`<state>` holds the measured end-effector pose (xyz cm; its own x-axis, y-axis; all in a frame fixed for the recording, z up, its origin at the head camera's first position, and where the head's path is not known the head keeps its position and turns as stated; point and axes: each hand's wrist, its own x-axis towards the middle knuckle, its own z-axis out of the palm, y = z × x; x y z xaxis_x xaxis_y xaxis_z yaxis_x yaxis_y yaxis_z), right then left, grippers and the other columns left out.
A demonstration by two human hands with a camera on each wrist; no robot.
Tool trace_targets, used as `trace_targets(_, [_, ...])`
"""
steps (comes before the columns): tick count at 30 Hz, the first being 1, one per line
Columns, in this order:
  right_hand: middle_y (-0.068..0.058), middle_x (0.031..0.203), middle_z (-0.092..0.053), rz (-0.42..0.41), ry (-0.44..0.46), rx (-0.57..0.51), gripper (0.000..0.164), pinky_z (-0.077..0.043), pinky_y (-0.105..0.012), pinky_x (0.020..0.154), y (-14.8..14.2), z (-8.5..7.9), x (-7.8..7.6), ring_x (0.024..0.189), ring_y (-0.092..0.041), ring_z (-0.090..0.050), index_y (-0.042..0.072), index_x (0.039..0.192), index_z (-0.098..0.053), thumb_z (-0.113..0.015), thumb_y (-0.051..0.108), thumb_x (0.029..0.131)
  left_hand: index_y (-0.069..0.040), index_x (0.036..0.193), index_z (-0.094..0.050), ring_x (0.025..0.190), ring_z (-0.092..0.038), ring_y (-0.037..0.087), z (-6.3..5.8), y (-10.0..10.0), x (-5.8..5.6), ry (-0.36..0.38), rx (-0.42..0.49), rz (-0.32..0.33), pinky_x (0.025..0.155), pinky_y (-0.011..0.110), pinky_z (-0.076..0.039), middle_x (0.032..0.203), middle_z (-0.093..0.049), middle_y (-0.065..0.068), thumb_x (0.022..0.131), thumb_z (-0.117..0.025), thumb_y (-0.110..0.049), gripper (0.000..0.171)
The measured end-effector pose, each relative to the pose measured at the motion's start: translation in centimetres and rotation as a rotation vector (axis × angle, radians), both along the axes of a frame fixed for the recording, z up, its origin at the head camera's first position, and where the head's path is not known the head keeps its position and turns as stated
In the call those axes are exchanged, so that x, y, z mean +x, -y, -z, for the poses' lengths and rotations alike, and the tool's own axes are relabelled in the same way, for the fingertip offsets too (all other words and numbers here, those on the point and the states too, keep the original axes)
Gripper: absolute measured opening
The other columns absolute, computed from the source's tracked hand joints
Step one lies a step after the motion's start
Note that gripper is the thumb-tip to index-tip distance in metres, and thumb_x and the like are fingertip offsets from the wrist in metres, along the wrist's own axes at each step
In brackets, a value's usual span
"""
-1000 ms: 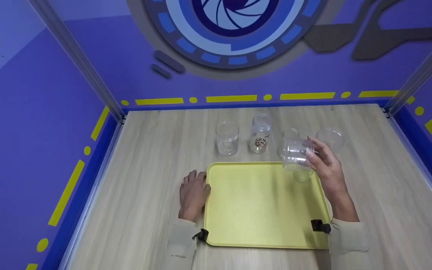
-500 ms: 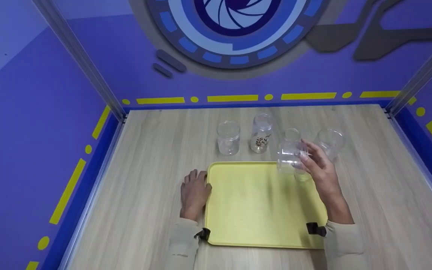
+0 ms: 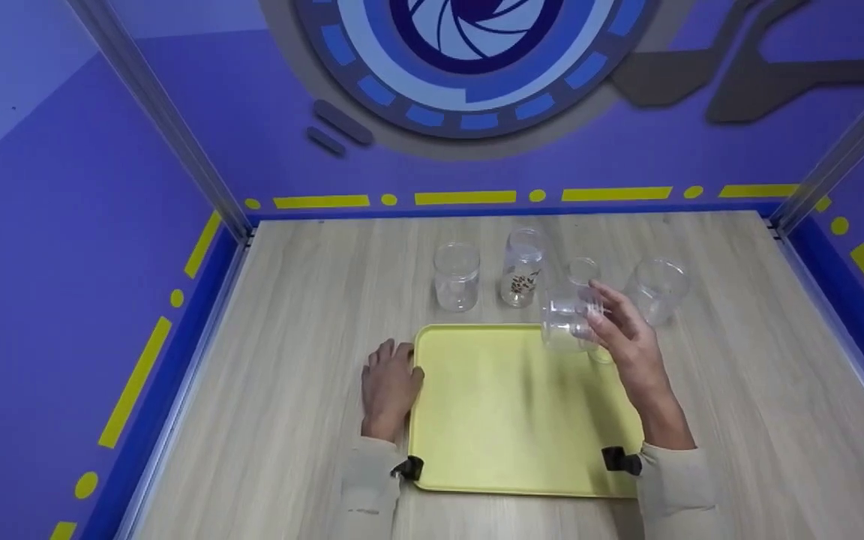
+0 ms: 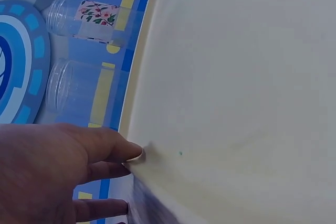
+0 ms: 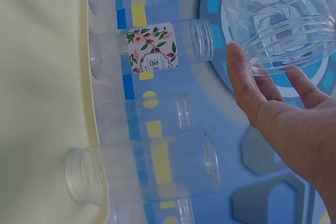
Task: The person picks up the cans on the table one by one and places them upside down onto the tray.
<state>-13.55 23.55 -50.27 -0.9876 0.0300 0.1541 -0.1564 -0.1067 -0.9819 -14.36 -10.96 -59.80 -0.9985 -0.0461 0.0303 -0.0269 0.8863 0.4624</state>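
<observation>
My right hand (image 3: 631,352) holds a clear plastic jar (image 3: 567,322) in the air, tilted, over the back right part of a yellow tray (image 3: 492,420). In the right wrist view its fingers grip the threaded mouth end of that held jar (image 5: 278,14). Behind it an upside-down clear jar (image 5: 84,177) stands at the tray's back right corner, mostly hidden in the head view. My left hand (image 3: 391,386) rests at the tray's back left corner, thumb against the rim (image 4: 143,51) and the other fingers spread beside it.
Behind the tray stands a row of clear jars: a wide one (image 3: 457,277) at left, a taller one with a floral label (image 3: 523,283), a narrow one (image 3: 583,268) partly covered, and another (image 3: 659,289) at right. A blue wall (image 3: 402,169) closes off the back.
The right hand has carried the jar leftward and slightly toward the person, uncovering more of the rightmost jar. The left hand and tray have stayed put.
</observation>
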Motion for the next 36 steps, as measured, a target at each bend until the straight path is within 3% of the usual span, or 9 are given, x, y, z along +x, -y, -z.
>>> trace_targets(5, [-0.023,0.149,-0.052,-0.005,0.005,-0.003,0.050,-0.058,-0.034,0.095,0.3,0.1,0.0,0.123,-0.025,-0.062,-0.004,0.156,-0.045,-0.056,0.004,0.108,-0.004,0.137,-0.068,0.142,-0.046,0.045,-0.3,-0.2,0.0,0.040,0.085,-0.028,0.112,0.065,-0.038,0.151,-0.052,0.025,0.097,-0.072,-0.024,0.044])
trace_targets(8, [-0.024,0.149,-0.052,-0.005,0.004,-0.003,0.050,-0.058,-0.034,0.095,0.4,0.1,0.0,0.123,-0.024,-0.062,-0.004,0.155,-0.046,-0.057,0.003,0.107,-0.002,0.139,-0.066,0.138,-0.051,0.043,-0.5,-0.4,-0.2,0.038,0.160,-0.070,0.110,0.061,-0.042,0.148,-0.056,0.024,0.096,-0.073,-0.027,0.050])
trace_targets(12, [-0.022,0.149,-0.052,-0.003,0.015,0.002,0.050,-0.058,-0.033,0.095,0.4,0.1,0.1,0.126,-0.023,-0.060,-0.003,0.155,-0.047,-0.057,0.004,0.107,0.000,0.142,-0.063,0.129,-0.058,0.041,-1.0,-0.7,-0.3,0.009,0.271,-0.133,0.104,0.056,-0.048,0.139,-0.063,0.020,0.097,-0.074,-0.035,0.058])
trace_targets(17, [-0.022,0.150,-0.052,-0.006,0.014,-0.007,0.050,-0.058,-0.034,0.096,0.5,0.1,0.0,0.128,-0.024,-0.059,-0.003,0.155,-0.047,-0.058,0.003,0.106,-0.005,0.144,-0.062,0.137,-0.052,0.039,-2.0,-1.2,-0.4,-0.058,0.406,-0.158,0.106,0.058,-0.046,0.147,-0.058,0.018,0.097,-0.072,-0.041,0.060])
trace_targets(26, [-0.027,0.151,-0.050,-0.009,0.000,-0.013,0.050,-0.058,-0.035,0.095,0.6,0.2,0.0,0.126,-0.025,-0.061,-0.004,0.155,-0.047,-0.058,0.003,0.106,-0.011,0.145,-0.062,0.146,-0.045,0.036,-3.8,-2.5,-0.2,-0.160,0.580,-0.058,0.117,0.056,-0.037,0.157,-0.051,0.015,0.097,-0.072,-0.037,0.056])
trace_targets(30, [-0.026,0.151,-0.051,-0.005,0.004,-0.005,0.050,-0.058,-0.034,0.095,0.7,0.3,0.1,0.126,-0.024,-0.061,-0.003,0.155,-0.047,-0.058,0.004,0.106,-0.010,0.145,-0.062,0.148,-0.044,0.037,-4.8,-3.2,0.2,-0.166,0.682,0.005,0.119,0.057,-0.034,0.158,-0.051,0.015,0.099,-0.071,-0.036,0.054])
trace_targets(36, [-0.024,0.150,-0.052,-0.001,0.015,0.004,0.050,-0.058,-0.034,0.095,0.7,0.3,0.2,0.125,-0.026,-0.061,-0.003,0.155,-0.047,-0.058,0.004,0.106,-0.013,0.147,-0.061,0.147,-0.045,0.032,-5.9,-3.9,0.7,-0.158,0.801,0.060,0.115,0.062,-0.038,0.156,-0.052,0.010,0.100,-0.072,-0.037,0.054])
